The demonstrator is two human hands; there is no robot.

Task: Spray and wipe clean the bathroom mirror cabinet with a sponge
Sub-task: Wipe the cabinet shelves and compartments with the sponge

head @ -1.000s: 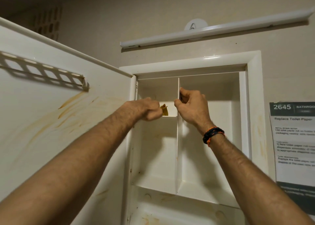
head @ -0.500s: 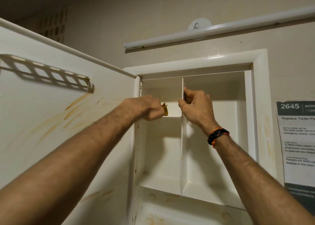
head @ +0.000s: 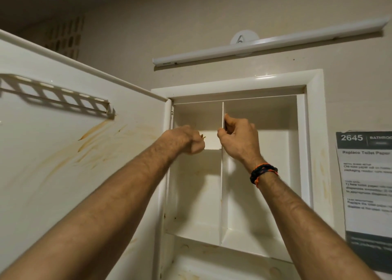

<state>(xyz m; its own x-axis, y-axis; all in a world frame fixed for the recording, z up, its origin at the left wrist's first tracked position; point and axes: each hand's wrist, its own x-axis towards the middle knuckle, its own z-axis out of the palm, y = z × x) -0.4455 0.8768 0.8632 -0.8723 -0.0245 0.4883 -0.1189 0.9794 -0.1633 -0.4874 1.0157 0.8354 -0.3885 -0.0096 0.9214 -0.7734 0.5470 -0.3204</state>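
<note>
The white mirror cabinet (head: pixel 314 114) is set into the wall, its door (head: pixel 63 152) swung open to the left with brown streaks on its inner face. My left hand (head: pixel 182 140) is inside the upper left compartment, fingers curled round a yellow sponge (head: pixel 202 136) of which only a sliver shows. My right hand (head: pixel 237 140) grips the front edge of the vertical divider (head: pixel 221 195) near its top, thumb on the left side. A dark and orange band sits on my right wrist. A small shelf (head: pixel 212 144) crosses the left compartment at hand height.
A slotted rack (head: pixel 63 97) is fixed high on the door's inside. A long tube light (head: pixel 265 44) runs above the cabinet. A printed notice (head: pixel 367 184) hangs on the wall at right. Brown rings mark the lower shelf (head: pixel 212 250).
My left hand has drawn back a little to the left with the sponge, so less yellow shows. My right hand keeps its hold on the divider.
</note>
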